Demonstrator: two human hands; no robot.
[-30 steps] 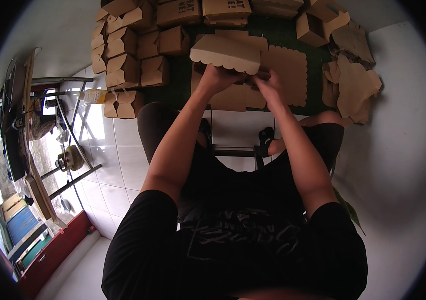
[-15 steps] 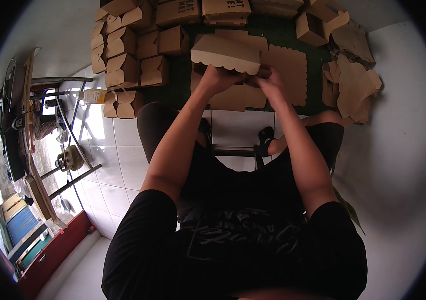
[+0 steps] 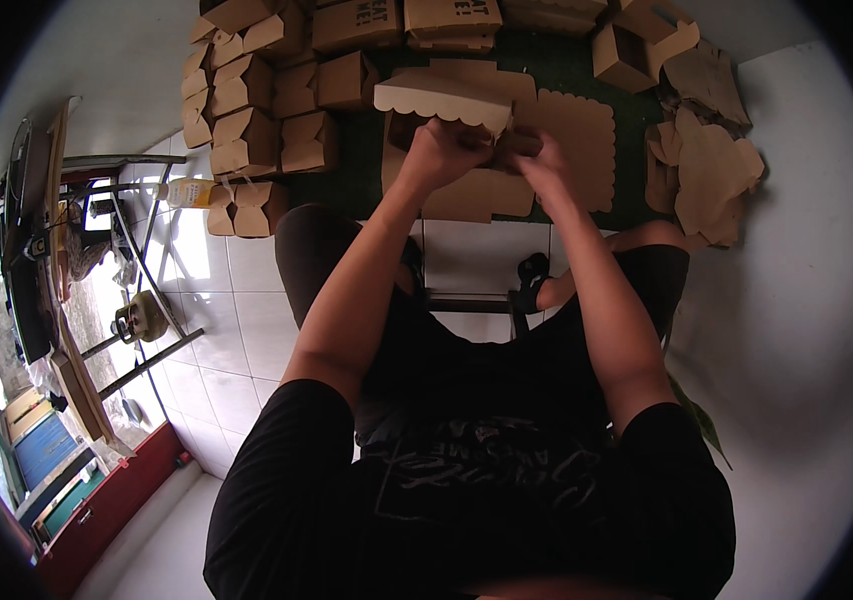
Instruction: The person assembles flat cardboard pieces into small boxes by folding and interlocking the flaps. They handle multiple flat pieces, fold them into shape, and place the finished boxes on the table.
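A brown cardboard box [image 3: 446, 97], partly folded, has a scalloped flap raised along its far side. My left hand [image 3: 441, 155] is closed on the box's front, its fingers curled under the scalloped edge. At the right corner, my right hand [image 3: 538, 162] pinches the cardboard, and its fingertips are partly hidden. Between the two hands a small side flap shows, though its exact fold is hard to make out. Beneath lies a flat cardboard blank [image 3: 586, 130] with scalloped edges, spread over the green surface.
Stacked folded boxes [image 3: 243, 140] stand at the left, with larger boxes [image 3: 356, 25] along the far edge. Loose cardboard pieces [image 3: 711, 170] lie at the right beside an open box [image 3: 626, 60]. A bottle [image 3: 186, 192] is by the left stack.
The scalloped flap has shifted slightly left and tilted, its right end now angled. My left hand has moved a little up and farther under it; my right hand stays near the corner.
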